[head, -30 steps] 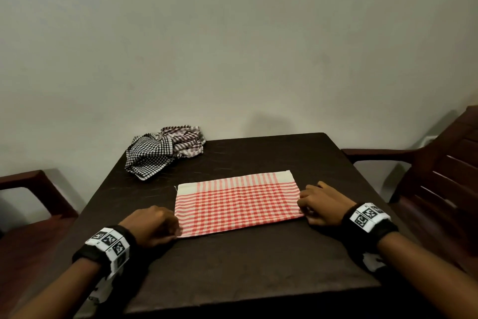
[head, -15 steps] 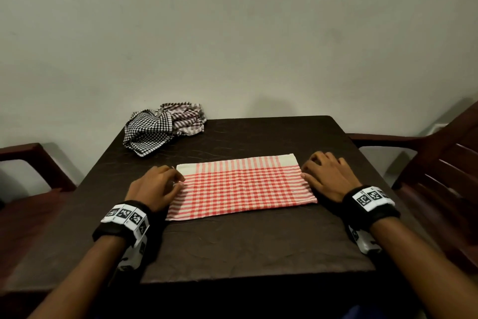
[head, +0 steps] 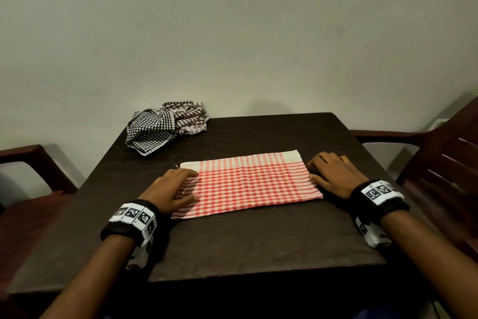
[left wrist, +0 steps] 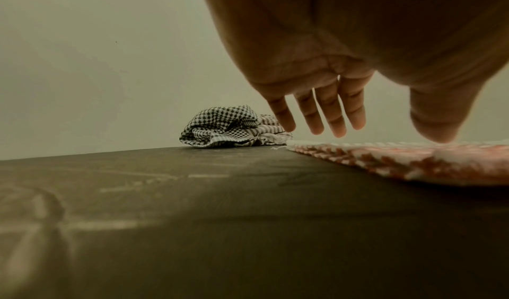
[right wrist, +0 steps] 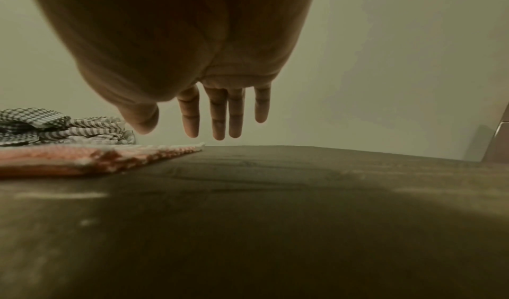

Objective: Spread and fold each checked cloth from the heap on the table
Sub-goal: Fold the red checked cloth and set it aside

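A red-and-white checked cloth (head: 248,184) lies flat, folded into a long rectangle, in the middle of the dark table (head: 232,246). My left hand (head: 172,189) lies over the cloth's left end with straight fingers; in the left wrist view the left hand (left wrist: 325,116) hangs spread just above the red cloth (left wrist: 413,162). At the cloth's right end my right hand (head: 333,175) is flat with fingers straight, and the right wrist view shows the right hand (right wrist: 217,116) above the red cloth's corner (right wrist: 115,155). A heap of checked cloths (head: 165,130) sits at the table's far left corner.
Dark wooden chairs stand on both sides: one chair (head: 445,161) at the right, another chair's arm (head: 28,155) at the left. A plain wall rises right behind the table. The heap (left wrist: 228,127) holds a black-and-white checked cloth and a brown striped one.
Both hands have slid from the near corners of the red cloth toward its far end and uncurled, lying flat at the short ends. The cloth has stayed flat.
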